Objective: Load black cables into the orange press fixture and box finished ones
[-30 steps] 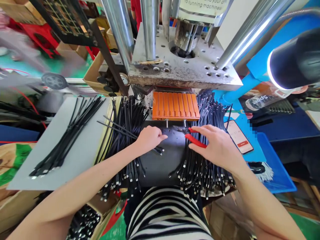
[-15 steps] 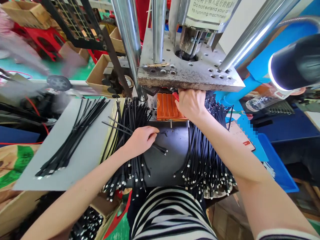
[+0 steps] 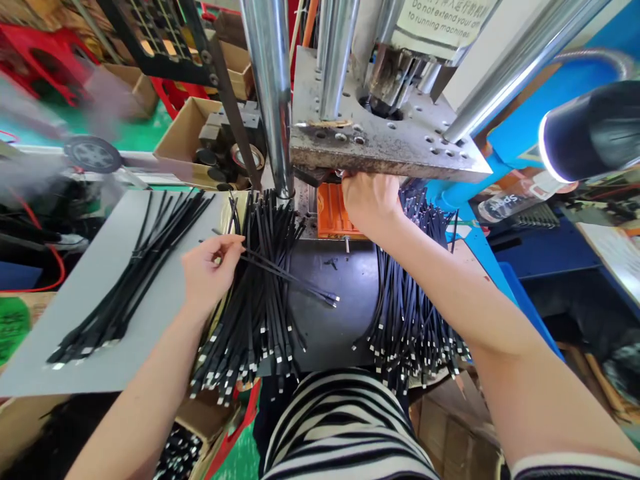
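Note:
My left hand (image 3: 213, 265) is closed in a pinch on thin black cables (image 3: 287, 273), whose metal-tipped ends lie across the black work surface (image 3: 333, 320). It is over the left side of a thick pile of black cables (image 3: 255, 293). My right hand (image 3: 373, 203) reaches under the metal press plate (image 3: 380, 150), beside the orange block (image 3: 330, 212). Its fingers are bent and their tips are hidden, so what they hold cannot be made out. Another thick cable pile (image 3: 415, 300) lies under my right forearm.
A bundle of black cables (image 3: 130, 273) rests on a grey board (image 3: 165, 320) at the left. Steel posts (image 3: 267, 87) flank the press. A black lamp (image 3: 593, 133) and a bottle (image 3: 515, 200) are at the right. A cardboard box (image 3: 175, 143) stands behind.
My left hand has moved left along the cables it pinches. My right hand has shifted slightly left over the orange block, and the red piece near its fingers no longer shows.

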`<action>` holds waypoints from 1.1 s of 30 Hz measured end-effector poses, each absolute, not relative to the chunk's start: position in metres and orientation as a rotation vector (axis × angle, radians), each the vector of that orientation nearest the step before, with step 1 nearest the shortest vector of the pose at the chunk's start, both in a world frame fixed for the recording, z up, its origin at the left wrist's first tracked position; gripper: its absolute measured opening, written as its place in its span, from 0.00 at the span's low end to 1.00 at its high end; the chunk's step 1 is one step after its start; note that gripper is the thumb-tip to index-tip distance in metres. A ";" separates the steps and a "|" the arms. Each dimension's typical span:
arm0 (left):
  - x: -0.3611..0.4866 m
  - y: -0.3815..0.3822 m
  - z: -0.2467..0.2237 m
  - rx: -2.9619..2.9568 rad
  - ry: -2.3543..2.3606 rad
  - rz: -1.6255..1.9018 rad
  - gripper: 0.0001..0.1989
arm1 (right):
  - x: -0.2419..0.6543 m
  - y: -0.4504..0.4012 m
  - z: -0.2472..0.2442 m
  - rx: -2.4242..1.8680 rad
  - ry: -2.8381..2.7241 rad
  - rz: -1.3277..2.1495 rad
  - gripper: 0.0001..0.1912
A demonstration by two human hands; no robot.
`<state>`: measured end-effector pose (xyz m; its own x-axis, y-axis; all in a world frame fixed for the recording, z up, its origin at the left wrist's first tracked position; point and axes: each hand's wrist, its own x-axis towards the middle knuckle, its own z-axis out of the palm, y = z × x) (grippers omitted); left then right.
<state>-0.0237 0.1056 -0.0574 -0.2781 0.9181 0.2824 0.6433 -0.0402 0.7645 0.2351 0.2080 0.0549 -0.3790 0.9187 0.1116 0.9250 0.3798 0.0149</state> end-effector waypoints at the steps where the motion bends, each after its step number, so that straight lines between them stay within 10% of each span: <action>1: -0.026 0.105 -0.060 1.605 1.928 1.272 0.14 | 0.234 0.206 0.055 -1.738 -2.523 -0.164 0.22; 33: -0.039 0.108 -0.074 1.568 1.987 1.230 0.12 | 0.290 0.201 0.041 -2.081 -2.302 -0.219 0.22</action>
<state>-0.0389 0.1081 -0.0744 -0.3424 0.9064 0.2473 0.6252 0.0233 0.7801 0.2902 0.2006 0.0408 -0.1046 0.9876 0.1170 0.9919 0.0952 0.0836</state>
